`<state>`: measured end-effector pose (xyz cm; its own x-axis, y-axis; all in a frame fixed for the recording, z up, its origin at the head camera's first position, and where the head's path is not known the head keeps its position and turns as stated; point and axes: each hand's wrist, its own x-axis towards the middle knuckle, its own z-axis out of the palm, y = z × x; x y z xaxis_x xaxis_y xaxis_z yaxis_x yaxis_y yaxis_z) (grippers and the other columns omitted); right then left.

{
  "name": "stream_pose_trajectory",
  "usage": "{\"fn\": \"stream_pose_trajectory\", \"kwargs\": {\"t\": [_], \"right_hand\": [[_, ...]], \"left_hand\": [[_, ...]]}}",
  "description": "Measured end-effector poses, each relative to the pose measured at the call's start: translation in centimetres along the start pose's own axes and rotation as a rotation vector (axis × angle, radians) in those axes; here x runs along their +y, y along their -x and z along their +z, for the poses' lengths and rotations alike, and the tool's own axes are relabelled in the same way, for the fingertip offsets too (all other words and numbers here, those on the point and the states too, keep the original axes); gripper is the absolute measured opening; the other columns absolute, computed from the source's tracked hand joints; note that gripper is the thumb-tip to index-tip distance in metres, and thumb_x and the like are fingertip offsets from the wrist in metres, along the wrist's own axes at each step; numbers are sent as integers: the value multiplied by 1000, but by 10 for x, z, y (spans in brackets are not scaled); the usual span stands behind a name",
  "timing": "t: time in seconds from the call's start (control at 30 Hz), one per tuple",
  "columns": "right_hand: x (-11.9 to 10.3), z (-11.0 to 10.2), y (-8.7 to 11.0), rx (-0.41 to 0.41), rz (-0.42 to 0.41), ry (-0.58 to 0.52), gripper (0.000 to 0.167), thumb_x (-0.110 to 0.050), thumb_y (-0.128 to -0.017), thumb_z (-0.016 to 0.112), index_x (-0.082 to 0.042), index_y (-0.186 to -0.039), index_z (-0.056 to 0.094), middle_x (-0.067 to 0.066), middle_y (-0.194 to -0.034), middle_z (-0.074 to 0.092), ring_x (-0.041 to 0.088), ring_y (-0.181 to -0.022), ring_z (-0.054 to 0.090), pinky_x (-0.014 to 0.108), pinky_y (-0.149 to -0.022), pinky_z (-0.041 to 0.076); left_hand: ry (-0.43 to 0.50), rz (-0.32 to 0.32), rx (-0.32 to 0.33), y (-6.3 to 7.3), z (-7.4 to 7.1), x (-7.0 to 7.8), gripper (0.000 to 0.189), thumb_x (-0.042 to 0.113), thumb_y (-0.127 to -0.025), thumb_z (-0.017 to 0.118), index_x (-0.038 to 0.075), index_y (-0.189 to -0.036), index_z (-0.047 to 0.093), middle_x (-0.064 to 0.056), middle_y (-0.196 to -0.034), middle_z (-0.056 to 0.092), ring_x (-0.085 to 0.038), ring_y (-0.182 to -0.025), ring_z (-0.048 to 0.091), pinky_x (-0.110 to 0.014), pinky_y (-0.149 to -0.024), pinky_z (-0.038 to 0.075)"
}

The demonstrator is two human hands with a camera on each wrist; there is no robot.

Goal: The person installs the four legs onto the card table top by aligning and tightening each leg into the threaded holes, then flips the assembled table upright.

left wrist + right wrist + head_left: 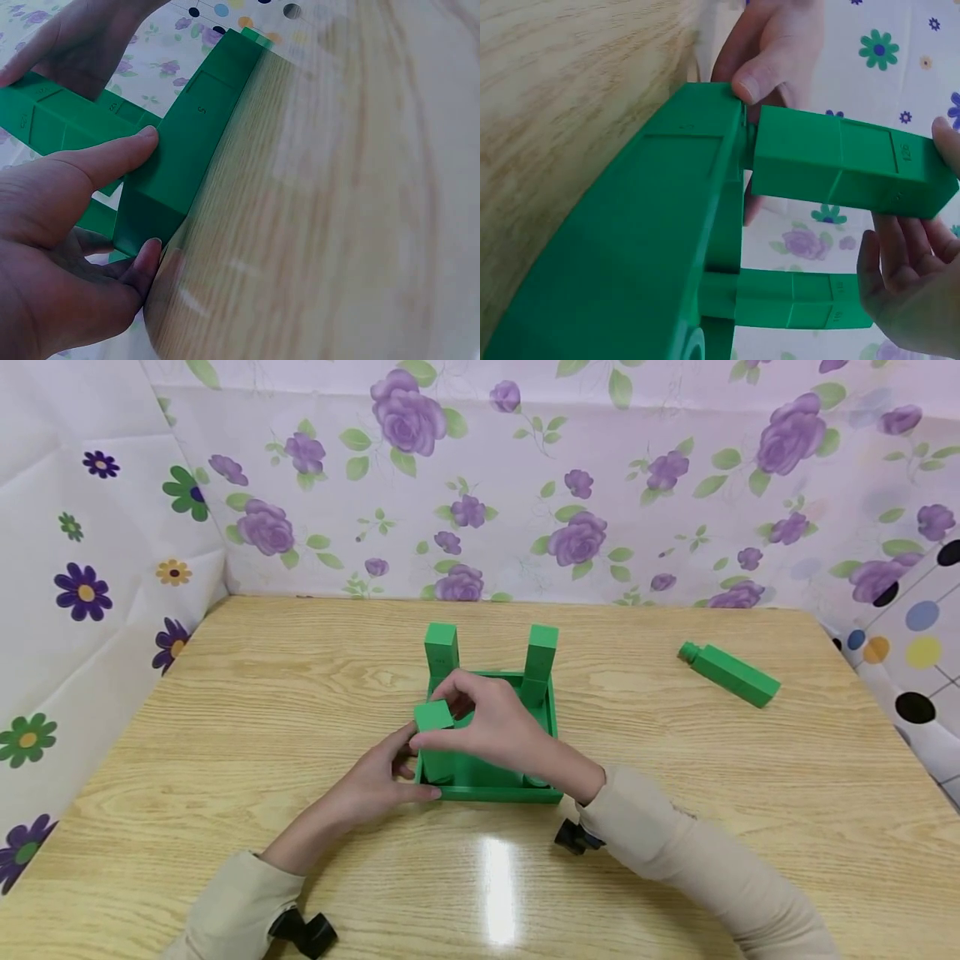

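A shallow green square frame (pixel 498 794) with raised walls lies on the table. My left hand (pixel 371 785) grips its near-left corner, the thumb (pixel 142 150) on the near wall and the fingers round the side. At that corner my right hand (pixel 502 718) pinches a square green leg (pixel 433 717) near its top, thumb on one side and fingers on the other. The leg stands upright; in the right wrist view a narrow neck (pixel 748 146) shows between this leg and the frame. Two more green legs, the far-left leg (pixel 442 647) and far-right leg (pixel 542 652), stand upright at the far corners.
A loose green leg (pixel 731 675) with a threaded knob at one end lies on the wooden table (pixel 315 652) at the right. A round socket (pixel 536 781) shows at the frame's near-right corner. Flower-patterned sheets (pixel 510 485) hang behind the table and at its sides.
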<state>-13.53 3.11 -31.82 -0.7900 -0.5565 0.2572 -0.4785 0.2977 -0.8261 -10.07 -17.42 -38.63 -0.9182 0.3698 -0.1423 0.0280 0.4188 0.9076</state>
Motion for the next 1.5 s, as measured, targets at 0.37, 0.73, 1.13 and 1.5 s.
{"fn": "stream_pose_trajectory", "kwargs": {"t": [0.37,0.73,1.13,1.5], "right_hand": [[-1,3,0,45,-17,53,39,-27,-75,85,-10,-103,64,-3,-94,63,10,-83,56,29,-77,49],[6,-6,0,-243,-59,-74,47,-23,-92,69,-13,-135,55,-3,-128,58,8,-116,51,28,-95,43],[21,-17,-9,-449,-107,-495,51,-4,-95,59,-1,-144,43,11,-138,53,21,-126,49,41,-102,39],[26,-18,-14,-530,-108,-574,52,-12,-96,61,1,-143,43,10,-137,54,32,-127,48,43,-102,39]], "left_hand": [[-1,28,4,1,-1,1,87,16,-79,81,16,-151,32,-9,-116,52,-25,-94,48,-40,-83,42],[-3,63,-3,-1,0,-3,73,14,-80,80,11,-142,43,-7,-122,57,-24,-98,51,-38,-84,42],[9,56,-7,1,1,-2,74,14,-80,80,7,-142,42,-8,-121,56,-24,-97,52,-41,-85,42],[22,40,-10,0,1,-1,73,15,-81,80,6,-142,41,-9,-123,56,-24,-102,54,-42,-88,41]]}}
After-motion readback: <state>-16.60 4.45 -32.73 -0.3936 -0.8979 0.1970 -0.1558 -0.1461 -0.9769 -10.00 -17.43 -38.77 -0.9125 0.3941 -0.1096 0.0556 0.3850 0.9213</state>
